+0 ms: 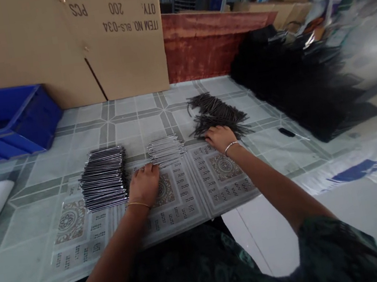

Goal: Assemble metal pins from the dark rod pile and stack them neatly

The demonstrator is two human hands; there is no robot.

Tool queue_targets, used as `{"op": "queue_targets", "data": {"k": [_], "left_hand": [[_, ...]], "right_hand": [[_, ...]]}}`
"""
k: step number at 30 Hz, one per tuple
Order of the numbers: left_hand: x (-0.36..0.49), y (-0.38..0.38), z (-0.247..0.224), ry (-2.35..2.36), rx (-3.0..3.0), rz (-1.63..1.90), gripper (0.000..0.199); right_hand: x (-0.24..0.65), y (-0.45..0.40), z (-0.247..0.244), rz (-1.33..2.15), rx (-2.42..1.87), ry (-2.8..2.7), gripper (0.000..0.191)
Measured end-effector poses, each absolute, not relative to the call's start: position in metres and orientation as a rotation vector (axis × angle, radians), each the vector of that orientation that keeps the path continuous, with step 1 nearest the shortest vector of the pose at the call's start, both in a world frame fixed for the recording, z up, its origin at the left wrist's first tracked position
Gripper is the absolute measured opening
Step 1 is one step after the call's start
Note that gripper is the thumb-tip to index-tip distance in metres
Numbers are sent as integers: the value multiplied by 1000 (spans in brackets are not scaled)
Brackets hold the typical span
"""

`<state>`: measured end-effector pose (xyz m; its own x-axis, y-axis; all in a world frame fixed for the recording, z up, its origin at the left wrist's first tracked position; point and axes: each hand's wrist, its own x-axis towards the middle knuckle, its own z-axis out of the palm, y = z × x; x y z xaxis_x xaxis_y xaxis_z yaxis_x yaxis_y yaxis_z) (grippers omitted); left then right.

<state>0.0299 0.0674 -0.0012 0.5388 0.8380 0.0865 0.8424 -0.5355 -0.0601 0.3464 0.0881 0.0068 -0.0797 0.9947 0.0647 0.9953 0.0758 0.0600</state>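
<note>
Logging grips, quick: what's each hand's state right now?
Left hand: by the silver rods; grip can't be told.
Right hand: at the dark strips; grip can't be told.

The rods look glossy metal, the strips matt, the bin smooth plastic, the carton cardboard.

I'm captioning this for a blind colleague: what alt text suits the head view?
A person's right hand is at the near edge of a pile of dark strips on a table; the left hand lies near a dark rod stack and a smaller silvery stack. A blue bin stands at left.
</note>
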Motion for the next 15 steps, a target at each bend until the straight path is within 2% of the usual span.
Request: {"op": "queue_targets", "data": {"k": [6, 15], "left_hand": [[28, 73, 0, -1475, -2640, -42, 30], [13, 48, -11, -1470, -2628, -245, 31]], "right_hand": [[340, 97, 14, -236, -2141, -2451, 23], [344, 101, 8, -261, -2118, -2370, 26]]}}
